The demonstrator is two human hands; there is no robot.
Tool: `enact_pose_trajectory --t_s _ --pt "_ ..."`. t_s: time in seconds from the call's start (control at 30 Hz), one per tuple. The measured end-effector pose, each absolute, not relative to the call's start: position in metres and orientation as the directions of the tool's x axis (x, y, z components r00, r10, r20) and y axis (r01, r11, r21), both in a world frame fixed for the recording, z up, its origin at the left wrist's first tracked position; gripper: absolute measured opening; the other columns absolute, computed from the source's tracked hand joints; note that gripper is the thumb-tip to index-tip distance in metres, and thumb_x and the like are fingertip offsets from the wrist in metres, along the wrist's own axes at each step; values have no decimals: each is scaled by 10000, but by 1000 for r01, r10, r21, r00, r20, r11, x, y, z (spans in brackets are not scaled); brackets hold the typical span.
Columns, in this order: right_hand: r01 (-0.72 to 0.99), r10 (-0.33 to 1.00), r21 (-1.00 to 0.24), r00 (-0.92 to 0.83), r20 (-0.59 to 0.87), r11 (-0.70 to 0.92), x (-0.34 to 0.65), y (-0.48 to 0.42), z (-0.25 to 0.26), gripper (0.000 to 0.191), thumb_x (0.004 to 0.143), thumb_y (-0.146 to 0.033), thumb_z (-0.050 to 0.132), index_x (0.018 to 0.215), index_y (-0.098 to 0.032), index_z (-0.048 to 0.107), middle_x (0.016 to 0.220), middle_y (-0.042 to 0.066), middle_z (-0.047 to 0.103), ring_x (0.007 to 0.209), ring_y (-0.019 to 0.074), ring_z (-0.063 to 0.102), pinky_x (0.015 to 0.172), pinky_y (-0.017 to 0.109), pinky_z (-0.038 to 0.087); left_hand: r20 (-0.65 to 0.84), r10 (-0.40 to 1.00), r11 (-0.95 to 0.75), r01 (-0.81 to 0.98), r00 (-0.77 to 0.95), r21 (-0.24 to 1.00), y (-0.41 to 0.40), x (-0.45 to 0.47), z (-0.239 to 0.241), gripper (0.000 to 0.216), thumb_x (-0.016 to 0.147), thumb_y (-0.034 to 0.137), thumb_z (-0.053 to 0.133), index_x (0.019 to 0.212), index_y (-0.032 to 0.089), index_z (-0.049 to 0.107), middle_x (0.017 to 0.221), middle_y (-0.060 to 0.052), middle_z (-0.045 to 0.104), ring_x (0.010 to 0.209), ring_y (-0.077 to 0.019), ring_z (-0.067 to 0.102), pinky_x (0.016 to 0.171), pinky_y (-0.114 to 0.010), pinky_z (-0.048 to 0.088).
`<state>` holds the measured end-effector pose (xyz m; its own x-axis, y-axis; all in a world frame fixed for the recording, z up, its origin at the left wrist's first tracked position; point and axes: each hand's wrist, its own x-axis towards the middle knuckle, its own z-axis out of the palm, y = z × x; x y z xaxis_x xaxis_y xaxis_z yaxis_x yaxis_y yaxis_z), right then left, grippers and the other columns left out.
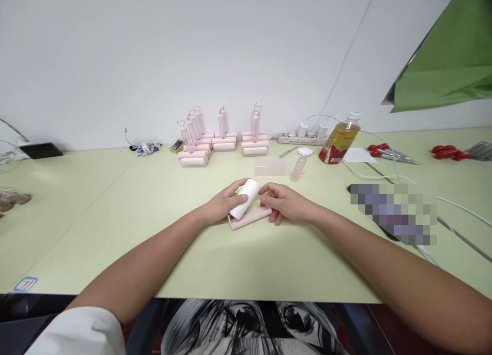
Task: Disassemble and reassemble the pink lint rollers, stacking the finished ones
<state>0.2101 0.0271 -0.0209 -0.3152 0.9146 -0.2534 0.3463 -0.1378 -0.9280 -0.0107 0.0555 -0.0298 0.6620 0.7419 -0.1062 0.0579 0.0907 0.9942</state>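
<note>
A white roll [245, 197] lies tilted in a pink holder [251, 218] on the pale green table [115, 227]. My left hand [223, 203] curls round the roll's left side, thumb on top. My right hand [283, 203] grips the holder's right end, fingers curled and touching the roll's upper end. Just behind lie a clear pink cover [270, 167] and a pink handle [299, 168].
Against the wall stand several assembled pink rollers [221, 137]. To the right are a power strip [302, 136], a bottle of yellow liquid [340, 139], white cables [453, 206], red-handled tools [448, 152] and a blurred-out dark object [392, 211]. A black device [41, 150] sits far left.
</note>
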Motion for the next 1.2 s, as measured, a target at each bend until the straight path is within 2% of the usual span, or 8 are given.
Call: enact_pose_trajectory --t_s 0.23,0.43,0.6,0.7,0.8,0.9,1.0,1.2 --pt "241 930 -960 -301 -212 -141 209 27 -17 113 926 -287 556 958 -180 543 825 2 584 455 72 582 390 213 536 -113 716 124 34 689 992 56 -11 -26 654 790 436 669 1359 197 453 911 -30 563 679 -121 474 579 -229 347" --pt "198 944 -970 -268 -192 -141 207 27 -17 182 899 -342 611 952 -174 567 794 3 593 435 73 572 374 218 537 -97 730 130 3 677 992 54 -10 -26 641 753 449 698 1323 207 532 938 -49 612 707 -141 524 593 -236 369" --pt "148 937 -972 -276 -216 -180 206 26 -15 245 863 -374 660 968 -159 606 689 -6 577 464 88 574 426 235 567 -23 710 3 30 704 1000 58 -16 -22 642 800 438 669 1384 220 513 1094 -86 647 815 -176 574 678 -255 417" --pt "96 894 -968 -372 -250 -231 209 26 -16 227 841 -347 685 915 -151 598 648 -10 571 543 104 602 526 251 594 53 695 -183 105 717 978 60 -23 -17 616 825 403 655 1396 220 514 1237 -89 620 1016 -231 576 837 -299 438" --pt "30 829 -953 -486 -277 -301 213 27 -19 233 778 -268 743 894 -161 572 703 -8 596 625 115 627 571 244 587 108 653 -325 149 749 934 60 -27 -14 579 844 387 635 1384 203 533 1298 -101 601 1130 -264 556 940 -333 423" --pt "-72 780 -927 -566 -265 -367 215 27 -20 214 832 -324 681 922 -157 581 759 15 612 643 123 632 560 243 571 125 617 -366 143 777 920 59 -29 -12 582 853 384 619 1395 197 521 1327 -112 590 1151 -277 564 940 -345 441" --pt "-138 770 -898 -578 -269 -417 213 27 -20 296 906 -437 571 950 -146 600 811 49 635 616 134 637 517 250 558 136 598 -378 128 790 917 59 -29 -11 575 859 375 613 1396 191 520 1348 -113 582 1176 -289 560 963 -364 437" --pt "-68 748 -896 -579 -323 -440 210 28 -24 408 849 -498 655 901 -93 652 631 42 628 528 121 615 444 197 519 146 581 -410 133 801 902 63 -28 -13 551 864 370 610 1385 208 534 1339 -90 601 1183 -277 570 979 -346 430"
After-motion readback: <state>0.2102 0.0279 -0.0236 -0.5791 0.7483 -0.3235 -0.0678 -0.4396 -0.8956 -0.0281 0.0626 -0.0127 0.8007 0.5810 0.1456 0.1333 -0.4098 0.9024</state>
